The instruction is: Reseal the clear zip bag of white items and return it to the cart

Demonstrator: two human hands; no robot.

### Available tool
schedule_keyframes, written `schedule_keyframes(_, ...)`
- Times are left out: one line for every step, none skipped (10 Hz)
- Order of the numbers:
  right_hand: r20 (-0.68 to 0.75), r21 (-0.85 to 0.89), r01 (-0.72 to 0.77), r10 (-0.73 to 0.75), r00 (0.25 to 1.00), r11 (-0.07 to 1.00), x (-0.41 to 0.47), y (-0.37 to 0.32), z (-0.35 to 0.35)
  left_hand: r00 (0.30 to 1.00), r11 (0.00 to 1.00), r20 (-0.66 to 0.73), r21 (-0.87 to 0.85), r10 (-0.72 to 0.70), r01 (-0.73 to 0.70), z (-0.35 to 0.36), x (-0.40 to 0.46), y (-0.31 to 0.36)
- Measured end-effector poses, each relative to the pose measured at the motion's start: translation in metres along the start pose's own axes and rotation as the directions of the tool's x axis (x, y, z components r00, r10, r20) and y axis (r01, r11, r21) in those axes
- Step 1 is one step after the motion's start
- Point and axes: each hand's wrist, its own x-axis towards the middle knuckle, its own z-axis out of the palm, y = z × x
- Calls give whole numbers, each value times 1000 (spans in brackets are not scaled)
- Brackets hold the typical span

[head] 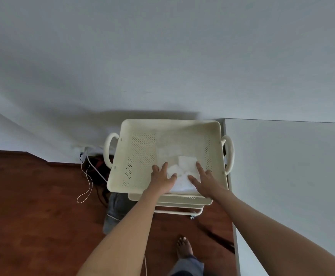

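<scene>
In the head view, the clear plastic zip bag of white items (179, 172) is seen lying in the top tray of the cream perforated metal cart (140, 154), toward the near right part of that tray. The left hand (161, 179) is laid flat on the bag's left side and the right hand (204, 181) on its right side. The fingers (200, 168) of both hands are spread wide and pressed down; nothing is pinched or gripped between them, so far as can be made out. Whether the zip strip is closed cannot be told, as the bag's edges are blurred against the pale tray.

The step in hand is judged to be the setting down of the bag, or a last pressing of its seal. It would be done well if the seal line were run from one end to the other with firm, even pressure, the trapped air being let out first so the strip is not forced apart. The bag should then be left flat and wholly inside the tray rim, and the hands lifted straight up so that it is not dragged along.

By count: one bag, with several white items inside, the exact number not being readable; one cart, with two looped side handles and at least two lower tiers visible beneath the top tray; two hands. One white cable (87, 184) lies on the brown wooden floor (33, 206).
</scene>
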Motion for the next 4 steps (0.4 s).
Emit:
schedule_keyframes(-17, -13, 4, -4, 1000, 1000, 1, -4, -4, 999, 999, -34, 43, 7, -5, -7, 1, 4)
schedule_keyframes(-45, -93, -27, 23, 999, 995, -5, 4, -13, 999, 991, -28, 129, 27, -23, -5, -2, 17)
schedule_keyframes(-83, -215, -34, 16, 996, 976, -7, 2, -16, 997, 983, -71, 184, 24, -11, -7, -6, 21)
schedule_keyframes(-130, -302, -13, -27, 991, 953, -2, -4, -19, 992, 970, -115, 243, 41, -12, -11, -5, 20)
